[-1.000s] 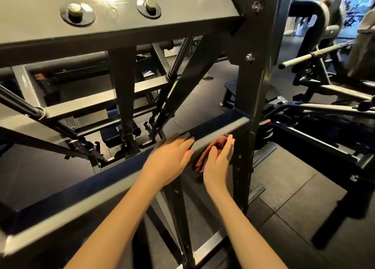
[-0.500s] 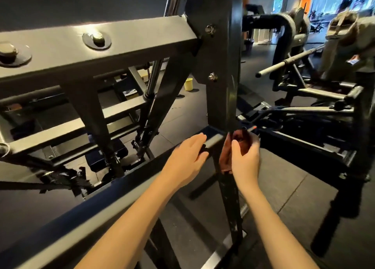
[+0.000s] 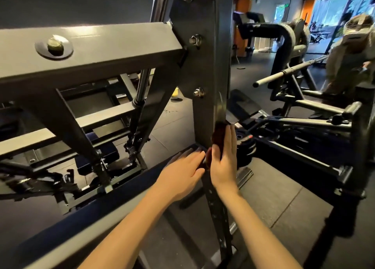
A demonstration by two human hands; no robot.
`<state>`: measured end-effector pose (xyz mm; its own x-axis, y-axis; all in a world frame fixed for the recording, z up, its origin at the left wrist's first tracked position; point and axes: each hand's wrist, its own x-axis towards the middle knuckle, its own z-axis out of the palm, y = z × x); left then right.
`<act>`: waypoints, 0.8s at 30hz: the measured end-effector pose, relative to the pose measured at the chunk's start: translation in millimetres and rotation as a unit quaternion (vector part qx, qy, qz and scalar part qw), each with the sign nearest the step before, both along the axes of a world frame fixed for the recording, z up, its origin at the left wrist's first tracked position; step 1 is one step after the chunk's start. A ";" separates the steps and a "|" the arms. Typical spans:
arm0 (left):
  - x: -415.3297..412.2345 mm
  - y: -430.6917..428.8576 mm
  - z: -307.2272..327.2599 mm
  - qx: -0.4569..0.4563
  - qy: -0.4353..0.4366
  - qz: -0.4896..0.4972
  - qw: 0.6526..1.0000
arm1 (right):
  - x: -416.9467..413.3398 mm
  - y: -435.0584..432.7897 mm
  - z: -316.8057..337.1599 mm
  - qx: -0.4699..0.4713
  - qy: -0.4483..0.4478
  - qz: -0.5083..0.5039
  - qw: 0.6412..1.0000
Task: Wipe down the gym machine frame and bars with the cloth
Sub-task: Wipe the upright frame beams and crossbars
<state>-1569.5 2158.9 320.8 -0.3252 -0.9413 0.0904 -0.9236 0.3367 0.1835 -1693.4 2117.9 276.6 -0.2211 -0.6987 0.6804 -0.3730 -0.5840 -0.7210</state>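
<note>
At the joint of the dark upright post (image 3: 205,70) and the sloping lower rail (image 3: 85,206), the right hand (image 3: 223,167) holds a reddish-brown cloth (image 3: 218,135) against the post's near edge; its fingers lie straight up one side of the cloth and its thumb up the other, pinching it between them; the left hand (image 3: 182,174) rests flat on the rail just beside the post, fingers straight and close together, holding nothing; a bolted grey crossbeam (image 3: 113,45) meets the post higher up; a barbell (image 3: 284,74) lies well apart.
</note>
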 end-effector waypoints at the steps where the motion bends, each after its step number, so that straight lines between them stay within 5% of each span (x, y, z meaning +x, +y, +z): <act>1: 1.0 -0.2 0.3 0.005 -0.005 -0.001 1.000 | -1.0 -2.6 8.6 -0.011 0.007 -0.014 1.000; 5: 4.0 1.8 0.3 0.003 0.011 -0.010 1.000 | -8.8 -19.2 62.1 -0.059 0.007 -0.060 0.996; 11: -2.5 -5.9 27.6 -0.157 0.230 -0.011 0.960 | -19.0 -0.3 47.0 -0.009 0.041 -0.029 0.999; 14: -13.1 -20.4 63.1 -0.275 0.229 -0.041 0.933 | -22.6 -1.4 80.7 -0.028 0.017 -0.024 0.999; 18: -26.2 -41.1 75.6 -0.246 0.203 -0.057 0.946 | -18.4 -22.1 105.9 -0.141 0.004 -0.049 0.989; 24: -25.3 -49.4 68.6 -0.255 0.204 -0.046 0.944 | -23.7 -21.1 39.8 -0.150 0.041 -0.027 0.987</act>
